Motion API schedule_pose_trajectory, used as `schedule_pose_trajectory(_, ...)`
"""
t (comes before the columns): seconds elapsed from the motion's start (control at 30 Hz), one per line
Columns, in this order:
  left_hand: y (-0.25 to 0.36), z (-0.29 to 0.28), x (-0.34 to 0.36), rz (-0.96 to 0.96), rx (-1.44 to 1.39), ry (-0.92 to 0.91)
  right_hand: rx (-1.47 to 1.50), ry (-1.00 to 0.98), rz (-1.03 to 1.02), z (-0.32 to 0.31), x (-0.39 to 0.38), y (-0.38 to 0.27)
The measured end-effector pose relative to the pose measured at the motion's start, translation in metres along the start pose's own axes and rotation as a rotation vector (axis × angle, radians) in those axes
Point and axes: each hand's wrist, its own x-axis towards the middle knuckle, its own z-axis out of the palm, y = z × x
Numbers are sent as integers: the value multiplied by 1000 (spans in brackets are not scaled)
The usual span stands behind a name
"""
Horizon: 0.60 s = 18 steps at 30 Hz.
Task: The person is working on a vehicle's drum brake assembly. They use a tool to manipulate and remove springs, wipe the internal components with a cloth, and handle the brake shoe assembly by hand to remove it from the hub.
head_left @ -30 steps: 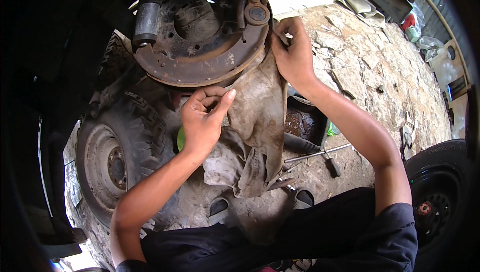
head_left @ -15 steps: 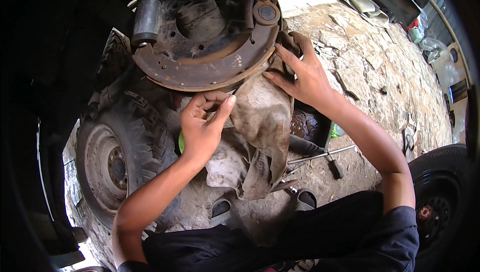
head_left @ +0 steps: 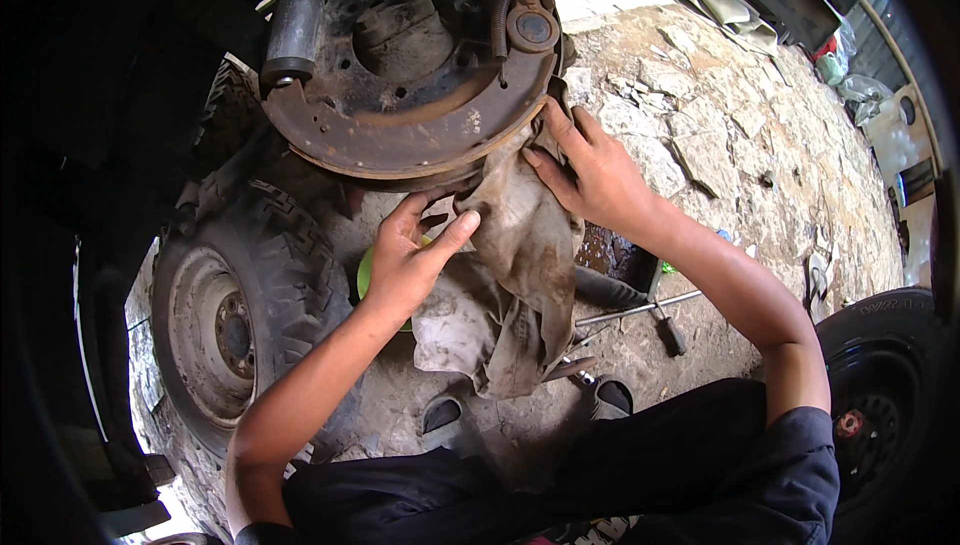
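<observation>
A rusty drum brake assembly point(head_left: 400, 140) with a curved brake shoe fills the top middle of the view. A dirty, greyish-brown cloth point(head_left: 520, 245) hangs from its lower right edge. My right hand point(head_left: 605, 180) pinches the cloth's upper part against that edge, index finger at the rim. Beneath the lower rim, my left hand point(head_left: 410, 255) has its thumb on the cloth's left edge; its fingertips reach up under the shoe and are partly hidden. A silver cylinder point(head_left: 297, 30) sits at the assembly's left, a coil spring point(head_left: 500, 20) at its right.
A treaded wheel point(head_left: 215, 330) stands at left, another tyre point(head_left: 880, 395) at lower right. A green round object point(head_left: 366, 275) shows behind my left hand. A metal bar point(head_left: 640, 311) and a black-handled tool point(head_left: 672, 337) lie on the ground near my sandals point(head_left: 612, 398).
My left thumb has shifted slightly down and right along the cloth, its fingers reaching farther under the rim. My right hand has moved a little left and down, and the cloth with it.
</observation>
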Motion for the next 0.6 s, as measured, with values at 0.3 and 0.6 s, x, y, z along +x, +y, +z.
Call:
schedule_pose_trajectory(0.3,4,-15,-4,-38,128,-24,67,34,-10,7,-1,-3)
schedule_pose_trajectory(0.6,13,-35,-11,37,167,-7,-44,41,-54,10,-5,-17)
